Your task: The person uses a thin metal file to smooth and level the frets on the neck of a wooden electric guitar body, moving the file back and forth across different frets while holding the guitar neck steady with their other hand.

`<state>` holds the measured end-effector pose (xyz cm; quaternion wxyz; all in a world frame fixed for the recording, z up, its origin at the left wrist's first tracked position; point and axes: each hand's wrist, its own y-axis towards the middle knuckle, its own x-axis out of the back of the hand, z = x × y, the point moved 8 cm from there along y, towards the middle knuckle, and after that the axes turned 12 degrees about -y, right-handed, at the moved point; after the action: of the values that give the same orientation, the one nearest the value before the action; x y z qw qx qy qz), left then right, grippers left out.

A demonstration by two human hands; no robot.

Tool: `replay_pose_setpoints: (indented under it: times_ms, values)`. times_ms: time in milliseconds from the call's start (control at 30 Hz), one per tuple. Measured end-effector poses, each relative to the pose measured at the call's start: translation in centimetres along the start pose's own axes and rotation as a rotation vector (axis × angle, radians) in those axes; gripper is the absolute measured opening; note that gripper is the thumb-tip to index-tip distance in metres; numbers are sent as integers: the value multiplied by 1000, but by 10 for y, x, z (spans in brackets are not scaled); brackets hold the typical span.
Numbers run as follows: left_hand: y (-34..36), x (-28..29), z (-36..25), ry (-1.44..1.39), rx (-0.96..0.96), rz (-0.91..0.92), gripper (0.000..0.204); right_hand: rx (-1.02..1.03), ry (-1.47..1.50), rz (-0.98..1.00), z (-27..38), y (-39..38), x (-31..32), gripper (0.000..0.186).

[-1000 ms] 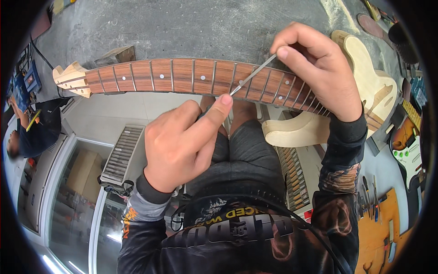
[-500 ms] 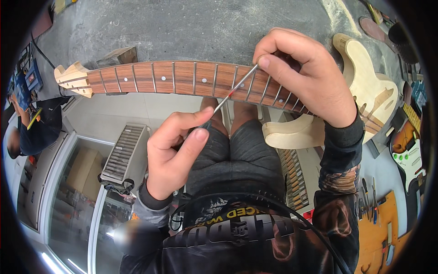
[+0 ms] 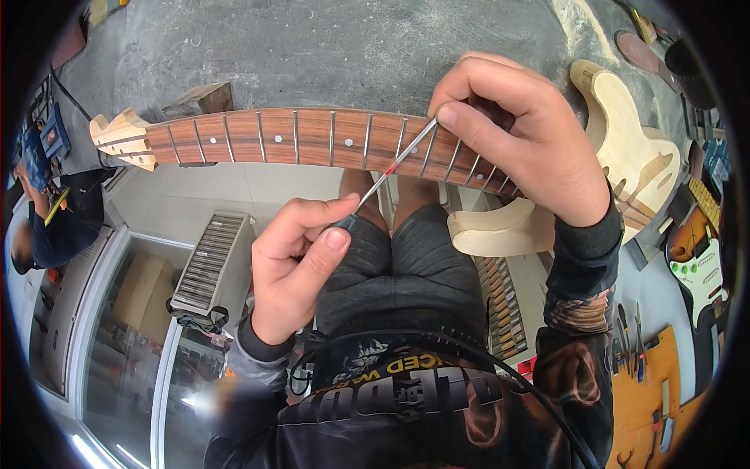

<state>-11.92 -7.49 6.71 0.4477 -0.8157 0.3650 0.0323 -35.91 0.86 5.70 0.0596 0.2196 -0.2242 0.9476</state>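
A slim tool with a metal shaft (image 3: pixel 376 188), a dark handle and a red mark partway along lies slanted between my hands; its exact kind I cannot make out. My left hand (image 3: pixel 291 266) is closed around the handle end, thumb and forefinger pinching it. At the upper end, my right hand (image 3: pixel 531 133) pinches the shaft near its tip, above the frets. Beneath it runs a guitar neck (image 3: pixel 312 139) with a brown fretboard, metal frets and pale dot inlays. The neck's right end passes behind my right hand toward an unfinished pale wooden guitar body (image 3: pixel 644 148).
A small wooden block (image 3: pixel 207 99) lies behind the neck on the grey worktop (image 3: pixel 328 47). On the right are a finished guitar (image 3: pixel 695 266) and hand tools (image 3: pixel 631 340). A grey slotted box (image 3: pixel 211 262) stands at lower left. Another person (image 3: pixel 74 207) is at far left.
My hands and the tool have shifted only slightly, the tool's tip a little to the left and down. The grip of both hands looks the same.
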Motion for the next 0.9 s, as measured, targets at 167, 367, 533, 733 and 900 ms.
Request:
replay_pose_setpoints:
  times_ms: [167, 367, 533, 733, 900]
  values:
    - [17, -48, -47, 1055, -535, 232, 41, 43, -42, -137, -10, -5, 15, 8]
    - [17, -32, -33, 631, -414, 179, 34, -64, 95, -140, -14, -10, 13, 7]
    - [-4, 2, 0, -81, 46, 13, 32, -15, 20, -33, 1, 0, 3, 7]
    - [15, -45, -42, 1024, -517, 201, 37, -1, 15, -93, -11, -4, 13, 7]
    - [23, -52, -40, 937, -597, 251, 38, -66, 109, -149, -22, -14, 19, 8]
